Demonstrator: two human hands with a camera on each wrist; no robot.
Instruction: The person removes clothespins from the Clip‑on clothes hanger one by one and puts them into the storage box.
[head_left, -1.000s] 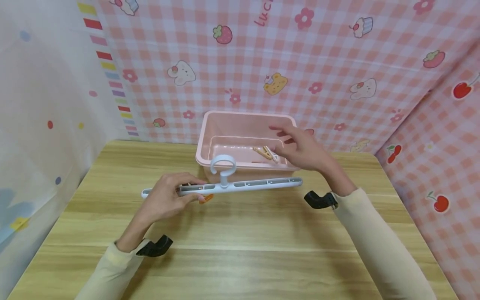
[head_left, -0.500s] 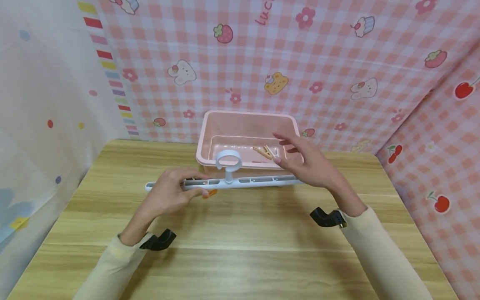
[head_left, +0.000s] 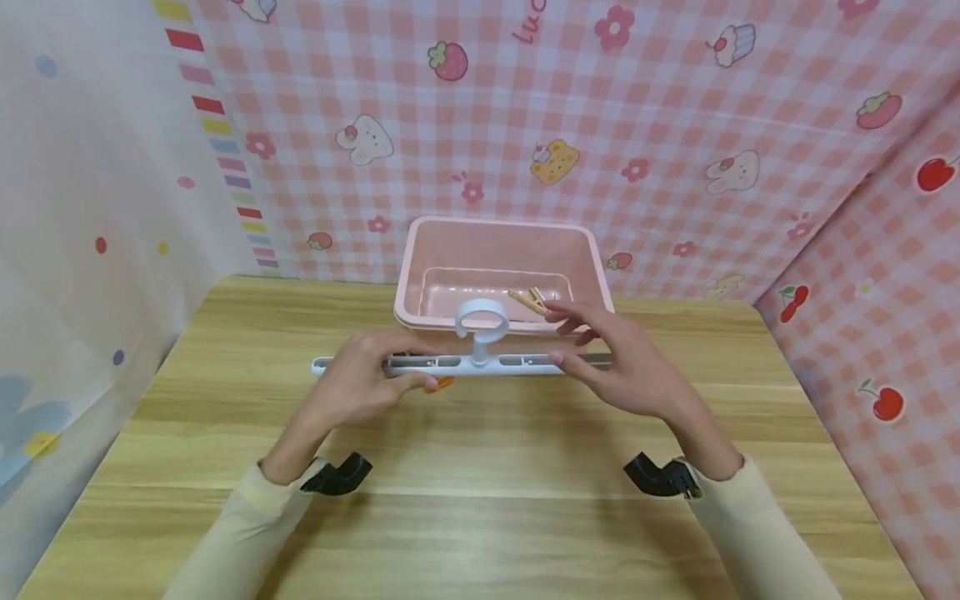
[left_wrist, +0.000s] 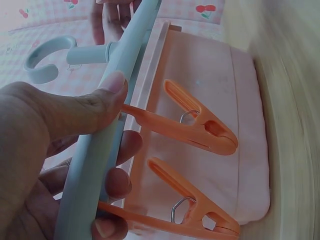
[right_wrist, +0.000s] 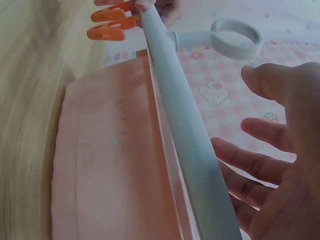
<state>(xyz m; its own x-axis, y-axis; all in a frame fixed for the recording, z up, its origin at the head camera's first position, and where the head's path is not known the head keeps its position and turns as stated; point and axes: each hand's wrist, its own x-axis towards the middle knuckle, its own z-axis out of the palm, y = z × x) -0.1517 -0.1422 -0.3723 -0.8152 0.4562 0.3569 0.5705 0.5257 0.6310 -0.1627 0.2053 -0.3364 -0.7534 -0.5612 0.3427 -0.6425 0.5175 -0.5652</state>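
Observation:
My left hand grips the light blue clothes hanger left of its hook, thumb on the near side and fingers on the far side. The hanger is held level above the table, hook upward. Orange clothespins hang below its bar by my left fingers; the right wrist view has several of them. My right hand is at the hanger's right end, covering part of it in the head view. In the right wrist view its fingers are spread and relaxed beside the bar, the thumb apart from it.
Behind the hanger a pink bin stands on the wooden table near the back wall. Wooden-coloured clothespins lie inside it, partly behind my right fingers. Patterned pink and white cloths enclose the table.
My left hand has carried the hanger to the right and levelled it. My right hand has come down from over the bin to the hanger's right end.

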